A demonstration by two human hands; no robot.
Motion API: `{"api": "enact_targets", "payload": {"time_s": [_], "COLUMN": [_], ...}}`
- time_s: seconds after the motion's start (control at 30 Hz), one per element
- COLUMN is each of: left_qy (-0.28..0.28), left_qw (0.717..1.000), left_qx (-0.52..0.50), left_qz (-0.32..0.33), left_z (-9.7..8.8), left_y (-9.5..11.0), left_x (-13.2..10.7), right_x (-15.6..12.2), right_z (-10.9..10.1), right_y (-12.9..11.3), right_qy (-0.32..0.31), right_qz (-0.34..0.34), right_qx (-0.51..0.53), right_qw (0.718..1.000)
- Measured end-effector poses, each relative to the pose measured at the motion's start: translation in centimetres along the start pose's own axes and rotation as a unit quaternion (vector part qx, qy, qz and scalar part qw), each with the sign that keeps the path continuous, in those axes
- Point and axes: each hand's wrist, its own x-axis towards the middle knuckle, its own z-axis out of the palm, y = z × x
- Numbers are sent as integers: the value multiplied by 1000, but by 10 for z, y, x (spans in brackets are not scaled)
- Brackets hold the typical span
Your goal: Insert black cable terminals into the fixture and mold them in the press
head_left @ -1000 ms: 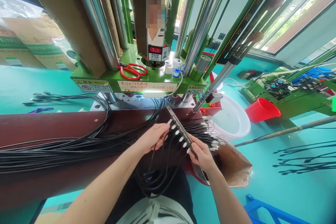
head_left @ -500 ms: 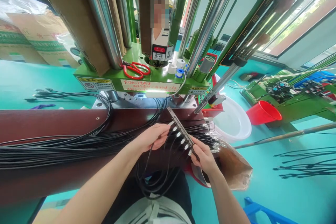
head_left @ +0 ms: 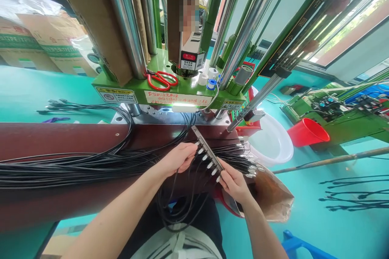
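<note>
A narrow metal bar [head_left: 207, 148], marked with a letter at its far end, slants above the dark red-brown tabletop. My right hand [head_left: 233, 180] is closed around its near end. Several silver cable plugs [head_left: 209, 165] sit in a row along the bar's left side, their black cables [head_left: 173, 214] looping down over my lap. Near the far end of the bar, my left hand [head_left: 181, 158] pinches a cable plug against its edge. The fingers partly cover this plug, so how deep it sits cannot be seen.
Bundled black cables [head_left: 69, 173] run along the tabletop [head_left: 60, 139]. Ahead stands a green press [head_left: 133, 94] with red-handled scissors [head_left: 162, 81] and tape rolls on it. To the right are a paper sack [head_left: 275, 198], white tub [head_left: 287, 149], red bucket [head_left: 306, 133] and blue stool [head_left: 299, 245].
The view has shifted slightly. The plug in my left fingers has come closer against the bar's edge. My right hand keeps its hold on the near end.
</note>
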Motion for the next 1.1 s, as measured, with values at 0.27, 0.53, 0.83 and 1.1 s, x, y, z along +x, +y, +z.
{"api": "enact_targets", "payload": {"time_s": [0.27, 0.53, 0.83, 1.1], "left_qy": [80, 116, 165, 236], "left_qw": [984, 920, 905, 881], "left_qx": [157, 345, 353, 367], "left_qz": [11, 149, 170, 185], "left_z": [1, -11, -33, -65], "left_y": [2, 4, 6, 19], "left_x": [0, -35, -56, -56], "right_x": [-4, 38, 154, 182], "right_z": [-4, -59, -33, -14], "right_y": [-16, -64, -87, -59], "right_qy": [65, -32, -203, -164], "right_qz": [66, 109, -135, -194], "right_qx": [25, -234, -496, -534], "right_qw": [995, 966, 833, 807]}}
